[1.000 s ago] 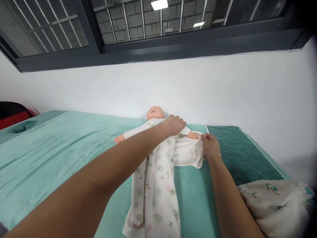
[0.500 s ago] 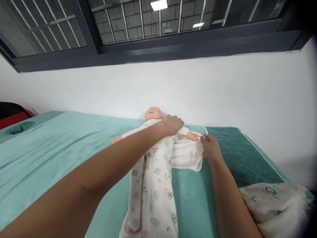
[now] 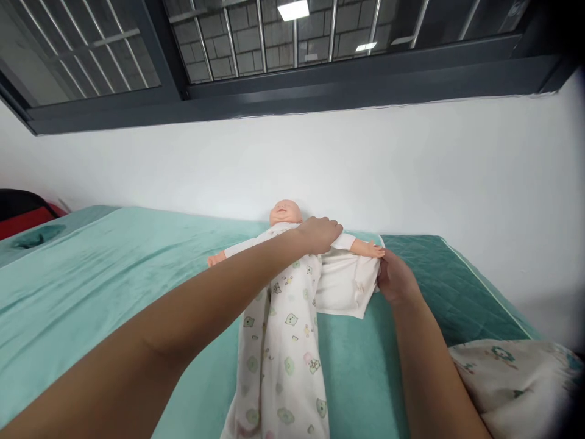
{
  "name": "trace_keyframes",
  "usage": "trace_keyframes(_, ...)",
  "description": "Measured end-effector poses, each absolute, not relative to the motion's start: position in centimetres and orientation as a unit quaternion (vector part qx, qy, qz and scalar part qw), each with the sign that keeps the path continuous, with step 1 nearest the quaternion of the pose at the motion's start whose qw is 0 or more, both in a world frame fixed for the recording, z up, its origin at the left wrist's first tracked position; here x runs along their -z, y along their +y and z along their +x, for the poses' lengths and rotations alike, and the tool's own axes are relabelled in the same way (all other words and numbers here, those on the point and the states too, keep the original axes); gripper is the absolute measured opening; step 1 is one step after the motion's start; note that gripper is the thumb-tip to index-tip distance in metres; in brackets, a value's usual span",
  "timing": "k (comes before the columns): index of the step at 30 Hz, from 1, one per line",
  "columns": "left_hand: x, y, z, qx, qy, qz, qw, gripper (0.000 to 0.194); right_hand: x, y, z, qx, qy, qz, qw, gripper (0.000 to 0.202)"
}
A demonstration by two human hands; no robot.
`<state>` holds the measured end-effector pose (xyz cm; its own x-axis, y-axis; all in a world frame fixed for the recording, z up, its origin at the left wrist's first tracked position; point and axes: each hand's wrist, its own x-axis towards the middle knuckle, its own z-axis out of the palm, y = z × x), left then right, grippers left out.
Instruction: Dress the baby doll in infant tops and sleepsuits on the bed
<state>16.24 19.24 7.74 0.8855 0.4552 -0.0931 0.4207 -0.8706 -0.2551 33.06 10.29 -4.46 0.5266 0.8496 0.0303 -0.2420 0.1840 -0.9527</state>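
1. Two bare hands at work in the head view, well apart from each other, both on the right side of a doll (image 3: 286, 212).
2. Doll lies on its back on a green bed cover (image 3: 137, 262), head near the white wall (image 3: 411, 164), arms stretched out to both sides.
3. Left hand (image 3: 321, 235): curled over the doll's upper arm, knuckles up; fingertips hidden, cannot tell how firmly it grips.
4. Right hand (image 3: 397, 277): at the doll's outstretched fingers, seemingly touching them; cannot tell whether it is clamped on anything.
5. Printed white garment (image 3: 292, 341) runs from the doll's chest toward the viewer; plain white cloth (image 3: 340, 289) spreads under and below the right-side arm.
6. Dark green quilted pad (image 3: 425, 280) beyond the right hand; patterned cloth (image 3: 516, 378) bunched near the right forearm.
7. Dark-framed window (image 3: 283, 91) with metal bars above.
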Motion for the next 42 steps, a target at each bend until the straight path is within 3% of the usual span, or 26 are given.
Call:
trace_keyframes(5, -6.8, 19.3, 17.0, -0.073, -0.237, -0.965, 0.084, 0.032, 4.3, 10.7, 33.0, -0.387, -0.261, -0.529, 0.709, 0.024)
trace_keyframes(11, -5.8, 18.0, 18.2, -0.067, -0.272, -0.958, 0.058, 0.037, 4.4, 10.1, 33.0, -0.204, -0.214, -0.619, 0.728, 0.033)
trace_keyframes(13, -6.1, 17.0, 17.0, -0.016, -0.276, -0.961, 0.020, 0.037, 3.9, 9.9, 31.9, -0.121, -0.262, -0.644, 0.709, 0.033)
trace_keyframes(16, -6.4, 15.8, 12.9, 0.169, -0.313, -0.933, -0.063, 0.033, 2.7, 9.8, 28.6, -0.066, -0.394, -0.647, 0.650, 0.040)
trace_keyframes(18, -5.9, 15.2, 9.2, 0.315, -0.355, -0.873, -0.114, 0.034, 2.0, 9.7, 26.0, -0.119, -0.469, -0.619, 0.619, 0.043)
trace_keyframes(20, -4.8, 14.8, 5.6, 0.375, -0.389, -0.819, -0.195, 0.035, 1.6, 9.5, 23.6, -0.196, -0.516, -0.585, 0.594, 0.046)
trace_keyframes(27, -0.7, 14.9, 0.7, 0.360, -0.464, -0.735, -0.338, 0.060, 2.0, 9.4, 21.1, -0.325, -0.585, -0.535, 0.516, 0.066)
trace_keyframes(33, 0.1, 15.4, 1.2, 0.398, -0.392, -0.778, -0.287, 0.046, 2.4, 9.5, 21.4, -0.306, -0.611, -0.541, 0.490, 0.076)
trace_keyframes(39, 0.5, 14.4, 1.5, 0.491, -0.316, -0.805, -0.102, 0.032, 2.3, 9.4, 21.4, -0.251, -0.625, -0.546, 0.499, 0.079)
trace_keyframes(42, 0.9, 13.9, 1.6, 0.510, -0.274, -0.815, -0.038, 0.027, 2.2, 9.4, 21.6, -0.208, -0.664, -0.524, 0.491, 0.067)
